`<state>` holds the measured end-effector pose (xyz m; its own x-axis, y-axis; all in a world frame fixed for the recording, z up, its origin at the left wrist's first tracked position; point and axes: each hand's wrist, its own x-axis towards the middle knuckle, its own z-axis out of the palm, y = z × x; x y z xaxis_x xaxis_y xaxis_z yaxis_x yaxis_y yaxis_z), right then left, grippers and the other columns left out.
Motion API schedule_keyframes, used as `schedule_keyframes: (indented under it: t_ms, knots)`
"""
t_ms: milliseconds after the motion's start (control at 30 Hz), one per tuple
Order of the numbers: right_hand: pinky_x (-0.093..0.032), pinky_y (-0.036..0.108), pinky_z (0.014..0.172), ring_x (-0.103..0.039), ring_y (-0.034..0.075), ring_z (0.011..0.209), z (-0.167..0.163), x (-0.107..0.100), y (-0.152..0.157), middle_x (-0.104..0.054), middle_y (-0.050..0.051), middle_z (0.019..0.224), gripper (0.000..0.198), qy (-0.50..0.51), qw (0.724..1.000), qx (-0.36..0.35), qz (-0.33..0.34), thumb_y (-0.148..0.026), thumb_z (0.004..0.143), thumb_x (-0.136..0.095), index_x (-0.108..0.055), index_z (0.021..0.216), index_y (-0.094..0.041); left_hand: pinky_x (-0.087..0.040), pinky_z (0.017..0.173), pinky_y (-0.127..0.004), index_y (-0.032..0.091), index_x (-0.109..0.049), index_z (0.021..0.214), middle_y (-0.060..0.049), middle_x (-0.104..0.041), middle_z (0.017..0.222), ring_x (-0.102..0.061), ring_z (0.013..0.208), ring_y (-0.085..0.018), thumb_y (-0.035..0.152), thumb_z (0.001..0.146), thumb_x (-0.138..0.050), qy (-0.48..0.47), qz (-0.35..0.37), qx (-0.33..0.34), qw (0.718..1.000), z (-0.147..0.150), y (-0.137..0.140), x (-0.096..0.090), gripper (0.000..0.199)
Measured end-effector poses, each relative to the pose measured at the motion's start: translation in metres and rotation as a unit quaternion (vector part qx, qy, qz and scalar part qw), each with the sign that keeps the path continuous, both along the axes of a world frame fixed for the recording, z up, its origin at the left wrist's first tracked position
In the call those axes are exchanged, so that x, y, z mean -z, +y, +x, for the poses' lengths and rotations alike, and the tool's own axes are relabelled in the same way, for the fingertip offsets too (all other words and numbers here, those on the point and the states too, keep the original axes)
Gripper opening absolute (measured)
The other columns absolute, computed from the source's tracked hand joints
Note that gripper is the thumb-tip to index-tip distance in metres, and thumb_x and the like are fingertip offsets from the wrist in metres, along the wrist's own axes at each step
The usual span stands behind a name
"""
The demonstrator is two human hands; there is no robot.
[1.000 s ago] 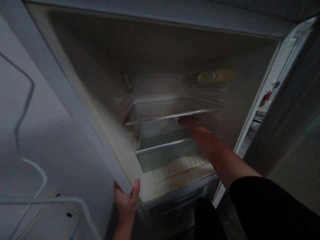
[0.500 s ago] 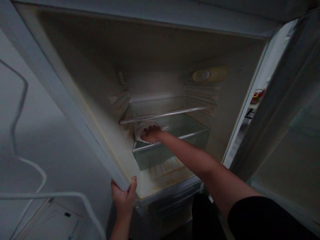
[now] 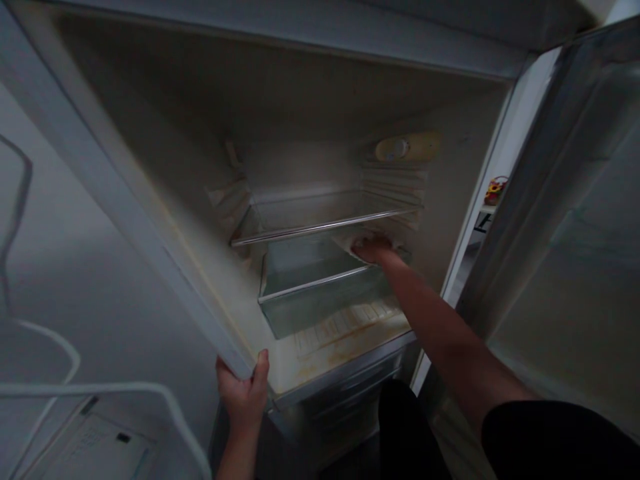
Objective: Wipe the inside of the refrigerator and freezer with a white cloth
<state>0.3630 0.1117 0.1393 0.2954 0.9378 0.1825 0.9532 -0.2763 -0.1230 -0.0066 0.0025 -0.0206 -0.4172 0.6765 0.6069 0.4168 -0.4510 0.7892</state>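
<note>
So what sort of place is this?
Probably a home, though the room barely shows: there is an open fridge with a see-through shelf, and beyond its door, what looks like a basket of flowers.

White cloth (image 3: 346,245), rumpled, under right hand (image 3: 371,250)

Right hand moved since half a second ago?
Yes: the right hand, with the white cloth, has shifted from the left end of the clear bin toward its right end.
</note>
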Motion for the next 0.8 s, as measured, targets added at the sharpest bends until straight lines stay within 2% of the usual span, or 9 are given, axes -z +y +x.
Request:
schedule_keyframes:
  t_ms: [67, 167, 233, 367, 467, 533, 633, 800]
  knots:
    - [-0.035, 0.061, 0.106, -0.043, 0.048, 0.139, -0.021, 0.006, -0.011, -0.043, 0.026, 0.153, 0.077, 0.009, 1.000, 0.003, -0.022, -0.071, 0.096, -0.035, -0.042, 0.157, -0.024, -0.057, 0.086, -0.040, 0.017, -0.055, 0.120, -0.009, -0.066, 0.104, -0.068, 0.094, -0.027, 0.055, 0.074, -0.074, 0.006, 0.006, -0.002, 1.000, 0.001, -0.001, -0.002, 0.062]
    - [-0.033, 0.066, 0.104, -0.041, 0.049, 0.139, -0.069, 0.016, -0.028, -0.043, 0.022, 0.154, 0.064, -0.005, 0.998, -0.068, -0.008, -0.062, 0.099, -0.030, -0.044, 0.155, -0.033, -0.057, 0.086, -0.042, 0.016, -0.056, 0.118, -0.010, -0.065, 0.101, -0.067, 0.092, -0.027, 0.054, 0.073, -0.074, 0.006, 0.014, -0.008, 1.000, 0.003, -0.002, -0.006, 0.061]
    - [-0.033, 0.065, 0.104, -0.042, 0.048, 0.137, -0.109, 0.021, -0.038, -0.045, 0.021, 0.152, 0.060, -0.019, 0.991, -0.127, 0.028, -0.053, 0.101, -0.028, -0.046, 0.154, -0.031, -0.056, 0.087, -0.044, 0.016, -0.056, 0.116, -0.010, -0.064, 0.100, -0.067, 0.091, -0.027, 0.054, 0.073, -0.074, 0.000, 0.014, -0.007, 1.000, 0.004, -0.002, -0.007, 0.061]
    - [-0.034, 0.061, 0.105, -0.043, 0.044, 0.133, -0.188, 0.032, -0.052, -0.050, 0.018, 0.148, 0.059, -0.042, 0.963, -0.242, 0.107, -0.050, 0.103, -0.024, -0.050, 0.148, -0.024, -0.056, 0.088, -0.047, 0.016, -0.055, 0.113, -0.009, -0.062, 0.097, -0.066, 0.088, -0.027, 0.055, 0.072, -0.074, 0.001, 0.003, -0.002, 1.000, 0.002, -0.001, -0.005, 0.060]
    - [-0.034, 0.055, 0.108, -0.043, 0.038, 0.130, -0.218, 0.043, -0.060, -0.053, 0.015, 0.144, 0.057, -0.045, 0.943, -0.288, 0.161, -0.048, 0.104, -0.025, -0.049, 0.147, -0.021, -0.056, 0.088, -0.047, 0.016, -0.055, 0.109, -0.008, -0.063, 0.094, -0.066, 0.088, -0.027, 0.055, 0.071, -0.075, 0.006, 0.000, -0.010, 1.000, 0.001, -0.001, -0.004, 0.058]
    - [-0.035, 0.051, 0.108, -0.045, 0.034, 0.126, -0.215, 0.052, -0.065, -0.056, 0.013, 0.140, 0.054, -0.032, 0.929, -0.313, 0.196, -0.049, 0.104, -0.031, -0.050, 0.147, -0.022, -0.057, 0.088, -0.046, 0.016, -0.055, 0.108, -0.008, -0.064, 0.095, -0.066, 0.088, -0.027, 0.055, 0.070, -0.075, 0.010, -0.005, -0.017, 1.000, 0.001, -0.002, -0.005, 0.058]
    - [-0.031, 0.051, 0.113, -0.044, 0.032, 0.127, -0.177, 0.065, -0.068, -0.055, 0.011, 0.139, 0.055, -0.018, 0.919, -0.305, 0.247, -0.054, 0.101, -0.042, -0.052, 0.146, -0.024, -0.056, 0.088, -0.044, 0.016, -0.056, 0.110, -0.010, -0.065, 0.098, -0.067, 0.091, -0.027, 0.055, 0.070, -0.074, 0.013, -0.016, -0.024, 1.000, 0.002, -0.005, -0.008, 0.058]
    - [-0.020, 0.056, 0.120, -0.036, 0.036, 0.137, -0.075, 0.083, -0.074, -0.051, 0.017, 0.142, 0.065, -0.022, 0.942, -0.170, 0.289, -0.062, 0.097, -0.048, -0.055, 0.145, -0.018, -0.055, 0.091, -0.045, 0.016, -0.056, 0.114, -0.010, -0.065, 0.100, -0.066, 0.092, -0.028, 0.053, 0.069, -0.075, 0.002, -0.014, -0.025, 1.000, 0.004, -0.004, -0.008, 0.061]
